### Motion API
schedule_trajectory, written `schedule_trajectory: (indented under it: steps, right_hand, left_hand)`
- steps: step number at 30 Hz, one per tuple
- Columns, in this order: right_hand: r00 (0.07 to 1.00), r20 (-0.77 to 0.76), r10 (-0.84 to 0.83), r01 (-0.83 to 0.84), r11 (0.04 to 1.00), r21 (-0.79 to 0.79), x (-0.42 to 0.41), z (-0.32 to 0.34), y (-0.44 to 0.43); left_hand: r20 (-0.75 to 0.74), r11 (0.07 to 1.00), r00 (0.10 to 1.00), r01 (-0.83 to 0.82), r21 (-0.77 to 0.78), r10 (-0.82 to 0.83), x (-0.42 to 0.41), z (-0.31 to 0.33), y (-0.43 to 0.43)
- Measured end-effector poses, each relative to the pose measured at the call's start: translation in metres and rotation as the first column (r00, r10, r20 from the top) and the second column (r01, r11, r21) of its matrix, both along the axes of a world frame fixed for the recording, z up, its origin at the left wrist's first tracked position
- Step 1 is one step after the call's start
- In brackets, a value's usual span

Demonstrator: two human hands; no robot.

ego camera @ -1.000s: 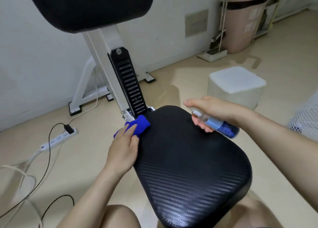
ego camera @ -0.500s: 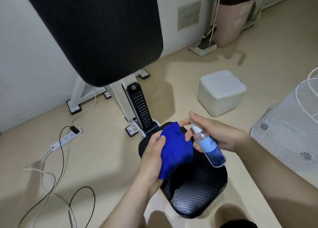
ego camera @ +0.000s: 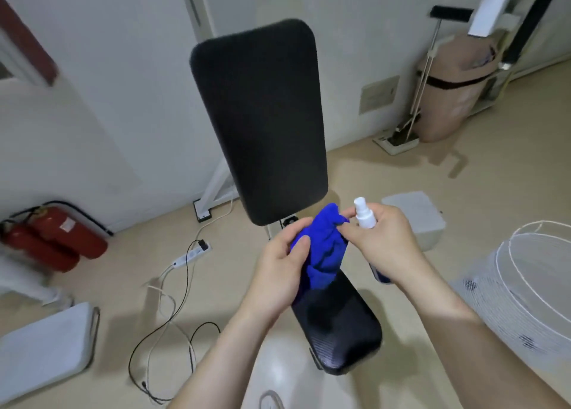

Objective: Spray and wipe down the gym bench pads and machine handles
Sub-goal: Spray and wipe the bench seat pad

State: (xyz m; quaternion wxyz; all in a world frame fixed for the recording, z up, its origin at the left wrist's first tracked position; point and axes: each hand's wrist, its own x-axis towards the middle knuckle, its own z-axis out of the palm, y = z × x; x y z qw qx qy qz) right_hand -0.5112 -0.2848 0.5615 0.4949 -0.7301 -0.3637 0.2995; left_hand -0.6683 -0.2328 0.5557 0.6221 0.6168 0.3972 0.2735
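Observation:
The bench's black back pad stands tilted up in the middle of the view. Its black seat pad lies below my hands. My left hand grips a bunched blue cloth held in the air above the seat pad. My right hand holds a small spray bottle with a white nozzle pointing up; its blue base shows under my palm. The thumb and fingertips of the right hand also pinch the cloth's upper edge.
Two red fire extinguishers lie at the left wall. A white power strip and loose cables trail over the floor left of the bench. A white box and a white fan cage stand at the right, a bin behind.
The view has risen and pulled back, so the whole back pad shows. The cloth has left the seat pad and is now held up between both hands; the bottle has turned upright.

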Motion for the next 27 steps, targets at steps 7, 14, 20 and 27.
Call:
schedule_trajectory:
  steps: [7,14,20,27]
  right_hand:
    - [1.0,0.002,0.029,-0.029,0.999,0.024,0.011,0.082,-0.012]
    - [0.986,-0.153,-0.062,0.08,0.99,0.112,0.05,0.121,-0.015]
    - [0.982,-0.15,-0.113,0.139,0.974,0.179,0.089,0.136,-0.011]
    - [0.965,-0.201,-0.169,0.211,0.955,0.21,0.139,0.14,-0.007]
  left_hand:
    - [0.008,0.941,0.982,-0.184,0.285,0.19,0.007,0.097,-0.003]
    - [0.014,0.954,0.983,-0.18,0.238,0.182,0.033,0.135,0.02]
    - [-0.446,0.839,0.795,0.522,0.156,-0.412,0.069,0.125,0.056]
    - [0.048,0.913,0.917,0.399,-0.085,-0.397,0.125,0.129,0.07]
